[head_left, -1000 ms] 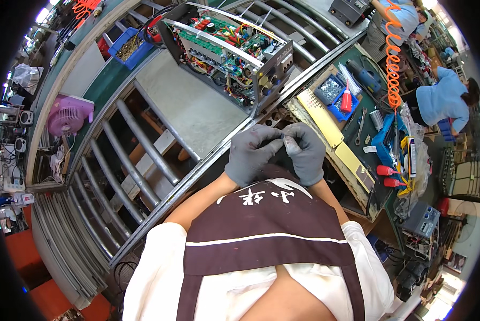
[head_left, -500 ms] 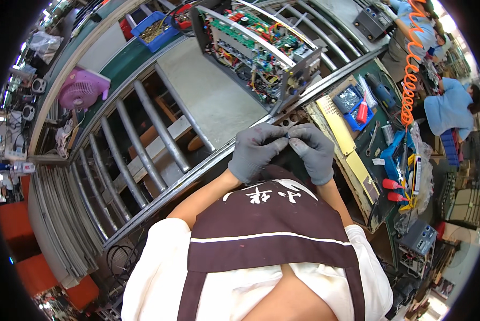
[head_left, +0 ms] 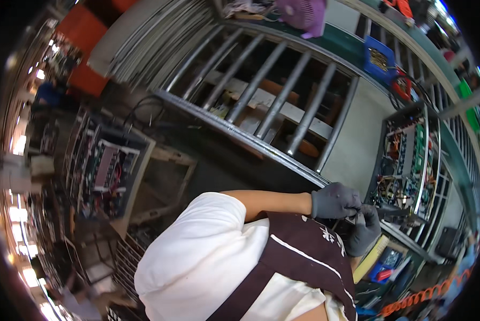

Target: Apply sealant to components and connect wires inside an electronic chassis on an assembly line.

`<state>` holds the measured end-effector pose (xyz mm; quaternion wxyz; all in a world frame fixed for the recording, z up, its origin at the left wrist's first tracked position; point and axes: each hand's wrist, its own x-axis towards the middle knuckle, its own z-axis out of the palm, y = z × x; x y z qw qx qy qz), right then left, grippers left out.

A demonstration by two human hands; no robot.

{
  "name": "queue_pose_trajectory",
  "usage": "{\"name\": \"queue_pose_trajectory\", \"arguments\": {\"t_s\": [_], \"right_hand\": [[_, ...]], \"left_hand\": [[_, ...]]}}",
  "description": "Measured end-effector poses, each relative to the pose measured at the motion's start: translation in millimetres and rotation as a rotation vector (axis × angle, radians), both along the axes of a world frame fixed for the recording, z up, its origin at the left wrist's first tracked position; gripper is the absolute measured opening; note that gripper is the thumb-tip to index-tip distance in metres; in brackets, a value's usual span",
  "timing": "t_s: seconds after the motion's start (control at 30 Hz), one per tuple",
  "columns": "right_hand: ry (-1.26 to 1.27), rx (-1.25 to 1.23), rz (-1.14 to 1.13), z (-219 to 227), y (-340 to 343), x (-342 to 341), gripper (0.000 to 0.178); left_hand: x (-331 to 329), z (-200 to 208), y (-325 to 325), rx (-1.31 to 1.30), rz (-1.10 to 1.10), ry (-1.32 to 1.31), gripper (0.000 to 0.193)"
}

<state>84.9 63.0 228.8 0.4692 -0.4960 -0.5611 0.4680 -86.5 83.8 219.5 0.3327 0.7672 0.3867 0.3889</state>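
My left hand (head_left: pixel 336 201), in a grey glove, is closed with thumb and fingertips pinched together. My right hand (head_left: pixel 366 231), gloved alike, meets it with its fingers pressed against the left fingertips. Whatever they hold between them is too small and covered to name. Both hands are in front of my dark apron (head_left: pixel 304 251), close to the conveyor's metal edge. Just beyond them, an open electronics chassis (head_left: pixel 405 160) with green boards and many wires stands at the end of a pale grey board (head_left: pixel 352 142).
Metal rollers (head_left: pixel 272 112) run leftward from the board. A blue bin (head_left: pixel 378 73) of small brass-coloured parts and a purple fan (head_left: pixel 301 16) are on the far side. Another open chassis (head_left: pixel 111 166) stands at left, grey sheets (head_left: pixel 159 37) behind. An orange coiled hose (head_left: pixel 427 294) hangs lower right.
My view has swung to the left, so the hands and chassis now appear farther right and the left-hand chassis shows. The hands stay pinched together; the small blue bit between them is no longer visible.
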Motion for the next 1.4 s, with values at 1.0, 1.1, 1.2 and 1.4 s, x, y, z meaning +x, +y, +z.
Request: {"name": "queue_pose_trajectory", "arguments": {"t_s": [1.0,1.1,1.2,1.4], "right_hand": [[0.388,-0.671,1.130,-51.4,4.8,-153.4,0.005],[0.311,-0.823,1.240,-83.4,-0.6,-177.8,0.005],[-0.503,-0.439,1.258,-187.3,10.6,-189.9,0.010],[-0.366,-0.873,0.819,-289.7,-29.1,-315.0,0.005]], "left_hand": [[-76.7,-67.6,-147.2,-0.534,1.408,-1.057,0.022],[-149.7,-100.2,-178.3,-0.372,1.599,-1.355,0.019],[-237.1,-117.7,-213.7,-0.229,1.690,-1.491,0.019],[-340.0,-117.5,-260.6,-0.352,1.789,-1.437,0.020]]}}
